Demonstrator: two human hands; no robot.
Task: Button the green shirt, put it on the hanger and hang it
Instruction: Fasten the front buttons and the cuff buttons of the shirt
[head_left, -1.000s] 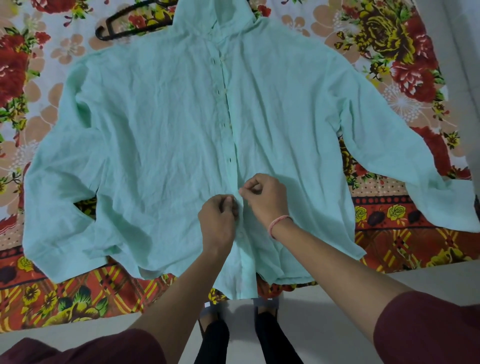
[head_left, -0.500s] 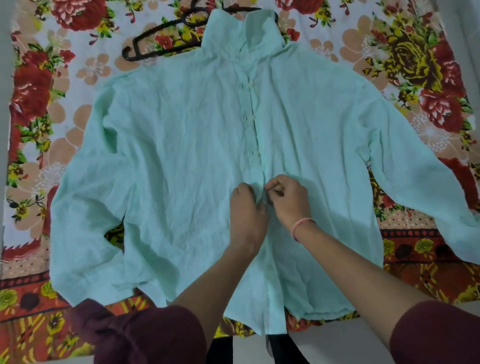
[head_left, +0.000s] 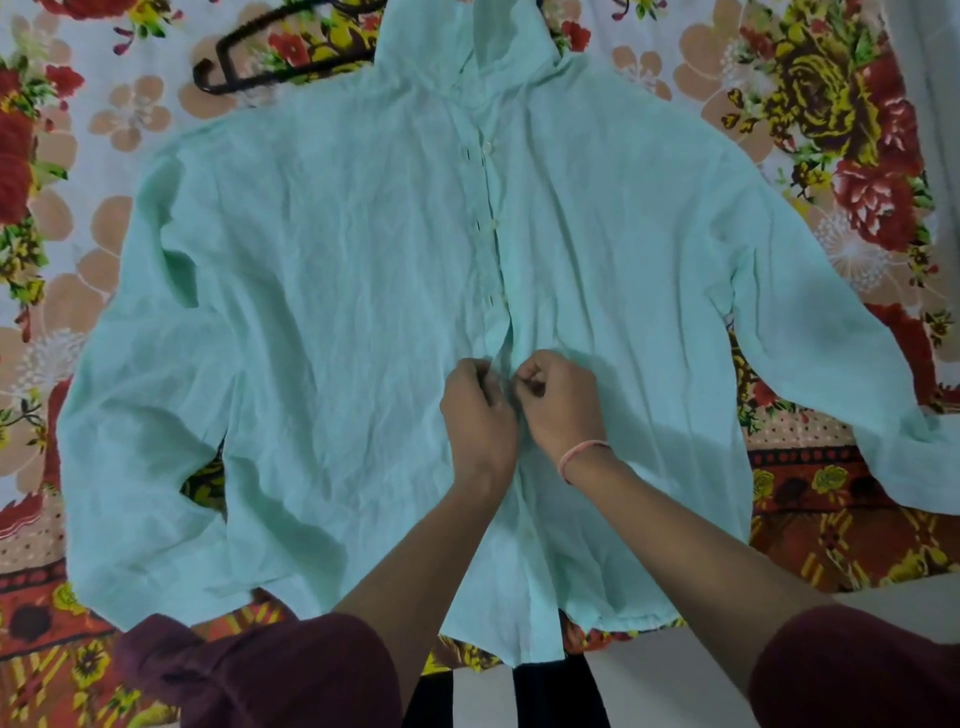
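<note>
The pale green shirt (head_left: 322, 322) lies flat, front up, sleeves spread, on a flowered bedsheet (head_left: 62, 218). Its button strip runs down the middle; the upper buttons sit beside their holes. My left hand (head_left: 478, 415) and my right hand (head_left: 563, 402) meet at the strip about two thirds of the way down, fingers curled and pinching the two fabric edges together. A pink band circles my right wrist. A black hanger (head_left: 249, 67) lies at the top left, partly under the shirt's collar.
The bed's front edge runs along the bottom, with pale floor (head_left: 675, 670) and my dark-trousered legs below it. The shirt's right sleeve (head_left: 841, 364) reaches the bed's right side. A pale wall or curtain (head_left: 935, 104) stands at the far right.
Both hands have moved up the button strip from the lower hem area to a higher spot. The view shifted, and the hanger shows more clearly.
</note>
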